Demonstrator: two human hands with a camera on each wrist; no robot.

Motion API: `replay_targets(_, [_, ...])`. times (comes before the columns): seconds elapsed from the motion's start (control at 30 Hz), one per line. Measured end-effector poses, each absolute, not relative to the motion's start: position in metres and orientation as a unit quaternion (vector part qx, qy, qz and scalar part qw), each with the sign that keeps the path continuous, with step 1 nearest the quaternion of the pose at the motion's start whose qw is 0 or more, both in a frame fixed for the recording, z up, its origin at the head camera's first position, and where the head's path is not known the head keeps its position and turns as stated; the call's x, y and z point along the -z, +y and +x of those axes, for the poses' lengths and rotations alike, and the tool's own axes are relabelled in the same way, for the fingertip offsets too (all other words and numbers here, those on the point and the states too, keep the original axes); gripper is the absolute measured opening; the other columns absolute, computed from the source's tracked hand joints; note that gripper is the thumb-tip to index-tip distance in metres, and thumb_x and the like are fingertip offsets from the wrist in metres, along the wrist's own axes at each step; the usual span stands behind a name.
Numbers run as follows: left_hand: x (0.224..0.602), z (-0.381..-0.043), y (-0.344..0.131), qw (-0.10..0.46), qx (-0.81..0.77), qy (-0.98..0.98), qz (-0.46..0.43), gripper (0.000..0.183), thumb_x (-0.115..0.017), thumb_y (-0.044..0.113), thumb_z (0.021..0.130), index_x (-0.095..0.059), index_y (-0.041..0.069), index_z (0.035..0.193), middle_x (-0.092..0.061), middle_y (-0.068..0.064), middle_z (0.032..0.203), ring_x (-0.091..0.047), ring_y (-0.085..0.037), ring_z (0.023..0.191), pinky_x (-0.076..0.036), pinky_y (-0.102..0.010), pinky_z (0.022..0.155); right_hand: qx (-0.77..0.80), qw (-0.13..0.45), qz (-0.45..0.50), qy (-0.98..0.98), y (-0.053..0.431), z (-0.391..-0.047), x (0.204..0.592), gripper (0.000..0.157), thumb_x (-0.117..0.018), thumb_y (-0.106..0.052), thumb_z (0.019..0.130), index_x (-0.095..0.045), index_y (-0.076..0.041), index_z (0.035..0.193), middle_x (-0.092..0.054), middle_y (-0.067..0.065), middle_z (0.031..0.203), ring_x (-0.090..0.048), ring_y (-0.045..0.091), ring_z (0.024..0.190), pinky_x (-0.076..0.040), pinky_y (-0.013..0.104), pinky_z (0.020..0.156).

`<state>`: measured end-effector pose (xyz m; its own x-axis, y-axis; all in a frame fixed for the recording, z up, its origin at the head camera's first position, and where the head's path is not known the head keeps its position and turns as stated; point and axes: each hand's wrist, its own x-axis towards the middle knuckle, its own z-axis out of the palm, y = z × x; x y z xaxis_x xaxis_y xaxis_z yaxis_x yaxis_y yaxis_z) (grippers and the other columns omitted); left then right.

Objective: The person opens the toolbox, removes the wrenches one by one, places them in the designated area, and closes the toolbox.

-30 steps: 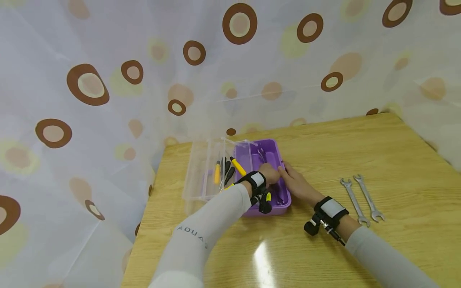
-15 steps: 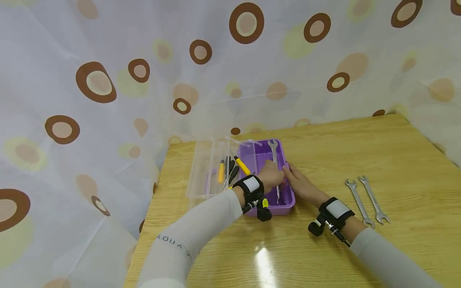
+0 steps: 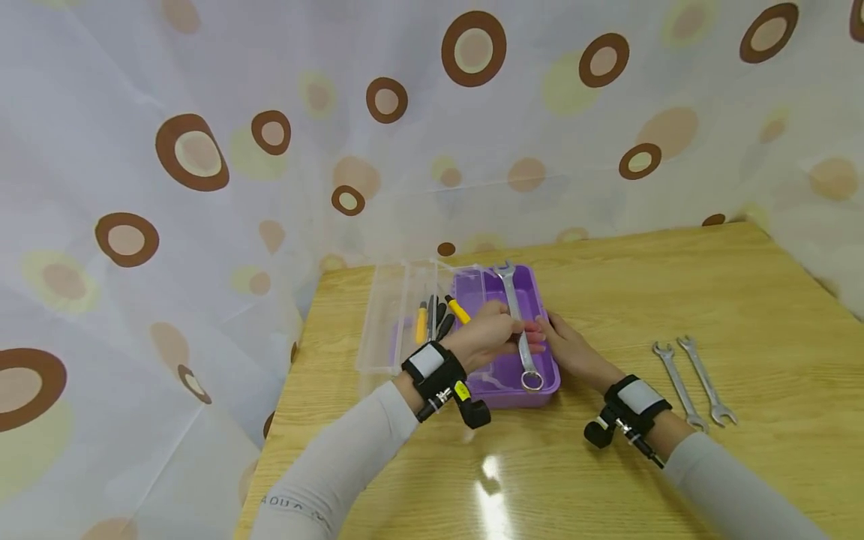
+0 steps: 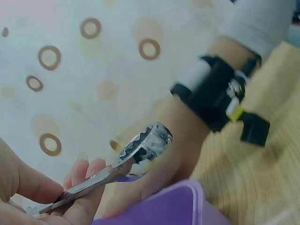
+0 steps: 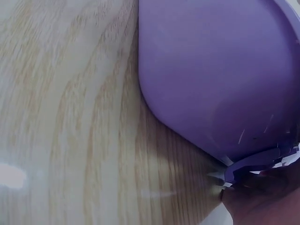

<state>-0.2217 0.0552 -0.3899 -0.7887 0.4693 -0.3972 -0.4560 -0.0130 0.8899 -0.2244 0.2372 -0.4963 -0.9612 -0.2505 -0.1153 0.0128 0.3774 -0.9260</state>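
In the head view my left hand (image 3: pixel 487 335) holds a silver combination wrench (image 3: pixel 529 358) over the purple toolbox (image 3: pixel 516 400). The wrench's ring end points toward me and its open-jaw end lies at the box's far side. Seen from the left wrist, thumb and fingers pinch the wrench shank (image 4: pixel 93 182), with the toothed ring end uppermost. My right hand (image 3: pixel 575 356) grips the toolbox's right wall, its thumb over the rim and the other fingers outside, partly hidden. The right wrist view shows that hand (image 5: pixel 265 201) against a purple latch (image 5: pixel 255 161).
Two silver open-end wrenches (image 3: pixel 678 386) lie side by side on the wooden table (image 3: pixel 607 277), right of the box. A clear compartmented lid or tray (image 3: pixel 385 322) stands at the box's left. Yellow-handled (image 3: pixel 421 324) and black-handled tools show near it. A patterned curtain (image 3: pixel 526 127) hangs behind.
My left hand has lifted the combination wrench from inside the toolbox and turned, so the wrench now shows across the fingers. The right hand stays at the box's right wall.
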Motion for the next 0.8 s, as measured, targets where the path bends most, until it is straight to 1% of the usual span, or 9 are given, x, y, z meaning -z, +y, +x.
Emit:
replay_targets(0.1, [0.383, -0.214, 0.047, 0.335, -0.727, 0.6, 0.012, 0.008, -0.045, -0.008, 0.107, -0.049, -0.009, 0.113, -0.065, -0.025, 0.118, -0.069, -0.036, 0.11, -0.06, -0.039, 0.093, 0.552, 0.123, -0.062, 0.822, 0.239, -0.225, 0.496, 0.072, -0.026, -0.044, 0.116, -0.011, 0.007, 0.164, -0.026, 0.038, 0.162, -0.036, 0.053, 0.147, -0.034, 0.064, 0.118])
replay_targets(0.17, [0.38, -0.21, 0.043, 0.339, -0.733, 0.59, 0.016, 0.004, -0.044, -0.008, 0.107, -0.046, -0.005, 0.11, -0.066, -0.026, 0.119, -0.068, -0.038, 0.114, -0.06, -0.039, 0.095, 0.551, 0.122, -0.055, 0.824, 0.24, -0.226, 0.495, 0.073, -0.027, -0.045, 0.115, -0.012, 0.008, 0.164, -0.027, 0.039, 0.162, -0.036, 0.053, 0.147, -0.034, 0.063, 0.118])
replay_targets(0.33, [0.375, -0.201, 0.034, 0.343, -0.739, 0.58, 0.028, 0.005, -0.045, -0.007, 0.107, -0.047, -0.003, 0.106, -0.066, -0.025, 0.119, -0.071, -0.032, 0.106, -0.058, -0.04, 0.099, 0.528, 0.103, -0.046, 0.842, 0.245, -0.229, 0.486, 0.076, -0.029, -0.049, 0.114, -0.018, 0.009, 0.162, -0.03, 0.038, 0.161, -0.032, 0.053, 0.149, -0.03, 0.063, 0.12])
replay_targets(0.37, [0.375, -0.2, 0.032, 0.343, -0.739, 0.579, 0.029, 0.005, -0.045, -0.006, 0.107, -0.048, -0.002, 0.106, -0.067, -0.024, 0.116, -0.071, -0.029, 0.102, -0.058, -0.04, 0.099, 0.527, 0.095, -0.05, 0.843, 0.246, -0.23, 0.481, 0.076, -0.03, -0.05, 0.114, -0.02, 0.009, 0.162, -0.033, 0.037, 0.16, -0.034, 0.053, 0.148, -0.031, 0.063, 0.12])
replay_targets(0.57, [0.377, -0.193, 0.016, 0.335, -0.74, 0.582, 0.036, 0.006, -0.045, -0.006, 0.107, -0.047, -0.002, 0.112, -0.062, -0.032, 0.128, -0.072, -0.026, 0.095, -0.058, -0.042, 0.097, 0.548, 0.062, -0.084, 0.83, 0.234, -0.231, 0.43, 0.072, -0.035, -0.048, 0.114, -0.029, 0.007, 0.16, -0.04, 0.033, 0.158, -0.04, 0.05, 0.145, -0.035, 0.064, 0.117])
replay_targets(0.63, [0.378, -0.192, 0.011, 0.331, -0.738, 0.587, 0.038, 0.008, -0.046, -0.005, 0.107, -0.047, -0.002, 0.114, -0.062, -0.033, 0.129, -0.074, -0.031, 0.1, -0.059, -0.042, 0.097, 0.578, 0.087, -0.09, 0.806, 0.226, -0.23, 0.415, 0.074, -0.037, -0.048, 0.113, -0.028, 0.01, 0.159, -0.036, 0.033, 0.16, -0.035, 0.049, 0.15, -0.03, 0.061, 0.121])
replay_targets(0.7, [0.379, -0.193, 0.006, 0.331, -0.735, 0.59, 0.043, 0.011, -0.046, -0.005, 0.107, -0.047, -0.003, 0.118, -0.063, -0.033, 0.129, -0.072, -0.039, 0.108, -0.059, -0.042, 0.096, 0.63, 0.135, -0.102, 0.758, 0.219, -0.23, 0.404, 0.075, -0.037, -0.046, 0.114, -0.024, 0.012, 0.159, -0.032, 0.035, 0.162, -0.032, 0.048, 0.152, -0.028, 0.058, 0.124])
replay_targets(0.73, [0.378, -0.193, 0.004, 0.33, -0.734, 0.592, 0.046, 0.013, -0.047, -0.005, 0.107, -0.047, -0.005, 0.12, -0.065, -0.031, 0.127, -0.071, -0.043, 0.113, -0.059, -0.041, 0.096, 0.655, 0.163, -0.104, 0.731, 0.216, -0.23, 0.4, 0.075, -0.037, -0.045, 0.114, -0.023, 0.013, 0.158, -0.031, 0.035, 0.162, -0.033, 0.048, 0.151, -0.028, 0.056, 0.124])
replay_targets(0.8, [0.378, -0.194, 0.002, 0.329, -0.734, 0.592, 0.054, 0.017, -0.047, -0.005, 0.107, -0.048, -0.006, 0.124, -0.065, -0.031, 0.126, -0.068, -0.045, 0.118, -0.059, -0.042, 0.096, 0.692, 0.22, -0.102, 0.68, 0.209, -0.23, 0.392, 0.07, -0.037, -0.042, 0.115, -0.026, 0.013, 0.157, -0.037, 0.034, 0.159, -0.042, 0.045, 0.147, -0.032, 0.051, 0.123])
